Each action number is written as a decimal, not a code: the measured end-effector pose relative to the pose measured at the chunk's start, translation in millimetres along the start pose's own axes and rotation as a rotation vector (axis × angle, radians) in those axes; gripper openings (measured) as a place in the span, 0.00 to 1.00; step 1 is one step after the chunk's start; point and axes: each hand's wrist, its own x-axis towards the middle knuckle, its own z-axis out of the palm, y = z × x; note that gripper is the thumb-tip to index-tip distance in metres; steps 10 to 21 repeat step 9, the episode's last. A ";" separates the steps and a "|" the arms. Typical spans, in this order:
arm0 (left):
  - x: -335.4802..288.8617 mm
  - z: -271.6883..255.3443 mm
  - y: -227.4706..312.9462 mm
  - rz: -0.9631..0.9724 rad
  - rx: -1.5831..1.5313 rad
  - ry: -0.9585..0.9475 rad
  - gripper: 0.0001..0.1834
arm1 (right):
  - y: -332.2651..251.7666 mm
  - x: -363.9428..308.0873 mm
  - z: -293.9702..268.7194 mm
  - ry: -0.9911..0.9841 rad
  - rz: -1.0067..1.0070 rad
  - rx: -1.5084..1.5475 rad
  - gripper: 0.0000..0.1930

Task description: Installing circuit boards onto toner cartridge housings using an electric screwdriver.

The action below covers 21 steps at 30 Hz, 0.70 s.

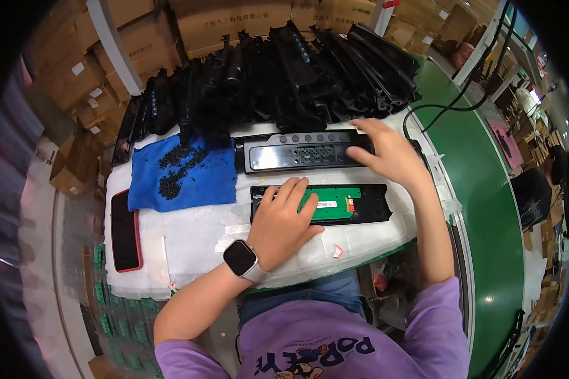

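My left hand [283, 221], with a smartwatch [240, 258] on its wrist, lies over the left part of a green circuit board [335, 205] seated in a long black plastic housing [378, 213]. Its fingers are spread and cover that end of the board. Farther off lies a black panel [269, 156] with a row of round buttons and a window showing green circuitry. My right hand [389, 151] is at the right end of this panel, thumb and fingers apart; whether it touches the panel I cannot tell.
Small black parts [178, 165] are scattered on a blue cloth [218, 183] at the left, beside a red-edged phone [126, 230]. Many black plastic housings [278, 79] are piled along the back, before cardboard boxes [234, 25]. A black cable [446, 108] loops at the right.
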 end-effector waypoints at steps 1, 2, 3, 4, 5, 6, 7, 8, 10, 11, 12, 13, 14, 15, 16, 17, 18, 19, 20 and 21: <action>1.7 0.1 3.1 0.005 -0.003 0.016 0.26 | -2.4 9.8 3.4 -0.062 -0.045 -0.005 0.27; 5.0 -2.8 8.3 0.054 0.020 0.024 0.26 | 12.0 17.3 13.9 -0.139 -0.067 0.012 0.28; 5.8 -3.2 10.2 0.048 0.028 0.033 0.26 | 16.5 27.8 18.8 -0.222 -0.103 0.031 0.30; 6.3 -3.2 12.2 0.197 -0.049 -0.014 0.26 | 22.1 32.7 15.4 -0.290 -0.088 0.064 0.33; 6.5 -2.7 14.2 0.348 -0.128 -0.059 0.27 | 26.8 36.1 10.9 -0.359 -0.069 0.094 0.37; 2.5 -1.5 16.9 0.331 -0.123 -0.051 0.27 | 20.8 38.2 7.5 -0.441 0.036 0.177 0.42; -2.5 0.9 20.6 0.274 -0.533 -0.222 0.28 | 15.4 40.2 5.7 -0.518 0.057 0.165 0.44; -7.7 4.1 25.0 0.213 -0.946 -0.388 0.29 | 14.7 44.0 6.8 -0.560 -0.011 0.129 0.45; -12.1 4.5 24.3 0.208 -0.956 -0.381 0.29 | 15.0 44.9 8.5 -0.603 -0.070 0.095 0.45; -12.1 4.5 24.3 0.208 -0.956 -0.381 0.29 | 15.0 44.9 8.5 -0.603 -0.070 0.095 0.45; -12.1 4.5 24.3 0.208 -0.956 -0.381 0.29 | 15.0 44.9 8.5 -0.603 -0.070 0.095 0.45; -12.1 4.5 24.3 0.208 -0.956 -0.381 0.29 | 15.0 44.9 8.5 -0.603 -0.070 0.095 0.45; -12.1 4.5 24.3 0.208 -0.956 -0.381 0.29 | 15.0 44.9 8.5 -0.603 -0.070 0.095 0.45; -12.1 4.5 24.3 0.208 -0.956 -0.381 0.29 | 15.0 44.9 8.5 -0.603 -0.070 0.095 0.45; -12.1 4.5 24.3 0.208 -0.956 -0.381 0.29 | 15.0 44.9 8.5 -0.603 -0.070 0.095 0.45; -12.1 4.5 24.3 0.208 -0.956 -0.381 0.29 | 15.0 44.9 8.5 -0.603 -0.070 0.095 0.45; -12.1 4.5 24.3 0.208 -0.956 -0.381 0.29 | 15.0 44.9 8.5 -0.603 -0.070 0.095 0.45; -12.1 4.5 24.3 0.208 -0.956 -0.381 0.29 | 15.0 44.9 8.5 -0.603 -0.070 0.095 0.45; -12.1 4.5 24.3 0.208 -0.956 -0.381 0.29 | 15.0 44.9 8.5 -0.603 -0.070 0.095 0.45; -12.1 4.5 24.3 0.208 -0.956 -0.381 0.29 | 15.0 44.9 8.5 -0.603 -0.070 0.095 0.45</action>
